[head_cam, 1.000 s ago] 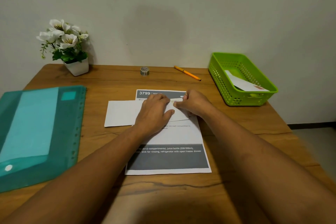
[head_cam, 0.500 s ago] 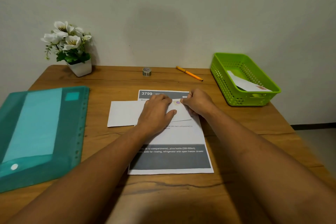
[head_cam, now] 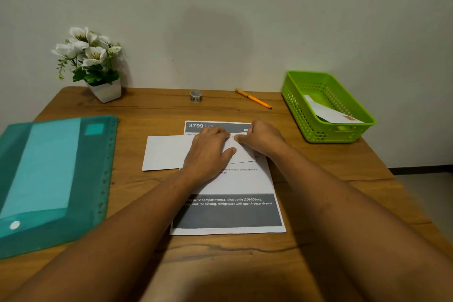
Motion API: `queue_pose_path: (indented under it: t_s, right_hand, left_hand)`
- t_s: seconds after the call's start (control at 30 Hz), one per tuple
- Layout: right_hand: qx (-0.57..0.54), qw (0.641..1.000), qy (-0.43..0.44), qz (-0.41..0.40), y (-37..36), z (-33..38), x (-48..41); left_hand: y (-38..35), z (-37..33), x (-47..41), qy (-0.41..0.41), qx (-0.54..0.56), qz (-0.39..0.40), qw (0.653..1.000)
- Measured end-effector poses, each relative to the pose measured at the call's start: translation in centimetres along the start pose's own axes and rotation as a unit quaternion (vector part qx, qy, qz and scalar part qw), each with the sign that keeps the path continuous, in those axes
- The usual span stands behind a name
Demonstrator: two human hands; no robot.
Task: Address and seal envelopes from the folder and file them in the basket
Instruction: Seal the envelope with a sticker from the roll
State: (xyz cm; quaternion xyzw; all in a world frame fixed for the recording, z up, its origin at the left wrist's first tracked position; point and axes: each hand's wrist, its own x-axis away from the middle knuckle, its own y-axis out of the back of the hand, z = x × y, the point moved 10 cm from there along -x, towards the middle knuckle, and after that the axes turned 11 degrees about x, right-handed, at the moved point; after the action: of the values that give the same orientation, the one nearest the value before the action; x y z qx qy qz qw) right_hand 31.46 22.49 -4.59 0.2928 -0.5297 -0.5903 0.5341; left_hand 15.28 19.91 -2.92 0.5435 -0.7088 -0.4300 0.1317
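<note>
1. Wooden table against a pale wall; everything below sits on it.
2. Teal folder, lying flat at the left edge, punched margin facing the middle. Well apart from the hands.
3. Printed sheet, centre of the table, grey bands at top and bottom, "3799" legible in the top band. It lies under the work.
4. Green basket, far right corner, perforated walls, upright.
5. Envelope, white, lying flat across the upper part of the printed sheet. Its left end hangs past the sheet onto bare wood; both hands cover its right half.
6. Potted plant, white flowers in a white pot, back left corner near the wall.
7. Left hand: palm down on the envelope, fingers straight and held close together, pressing it flat, thumb out to the right.
8. Right hand: fingers curled under, one tip touching the envelope near its upper edge, just beside the left fingertips. Cannot tell whether it pinches anything there.
9. Second envelope, white, leaning tilted inside the basket, with a reddish mark at its near corner.
10. Orange pen, lying at an angle near the back edge, between tape and basket.
11. Tape roll, small, back centre, behind the sheet.
</note>
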Motion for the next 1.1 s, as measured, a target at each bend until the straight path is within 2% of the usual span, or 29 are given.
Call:
queue_pose_path:
  t_s: [0.13,0.47,0.7,0.87,0.97,1.03,1.1]
  right_hand:
    - [-0.023,0.999,0.01,0.026,0.0,-0.1,0.2]
    - [0.018,0.999,-0.039,-0.029,0.8,-0.1,-0.2]
    - [-0.091,0.996,0.016,-0.014,0.3,-0.8,1.2]
    - [-0.137,0.989,0.05,-0.002,0.0,-0.7,3.1]
    - [-0.145,0.988,0.059,0.002,0.2,-0.6,3.9]
    - [-0.136,0.989,0.059,0.0,0.4,-0.3,4.6]
    - [-0.115,0.992,0.058,-0.003,0.5,0.3,5.2]
  left_hand:
    - [-0.1,0.2,0.1,0.015,0.015,0.001,1.0]
    - [-0.1,0.5,0.1,0.037,0.038,0.009,0.999]
    - [0.1,0.3,-0.1,0.049,0.046,0.008,0.998]
    - [1.4,0.8,0.3,0.055,0.145,0.058,0.986]
    - [5.6,2.5,0.9,0.057,0.081,-0.027,0.995]
    - [8.9,4.7,2.0,0.111,0.011,-0.087,0.99]
    - [11.1,7.2,3.4,0.197,-0.039,-0.089,0.976]
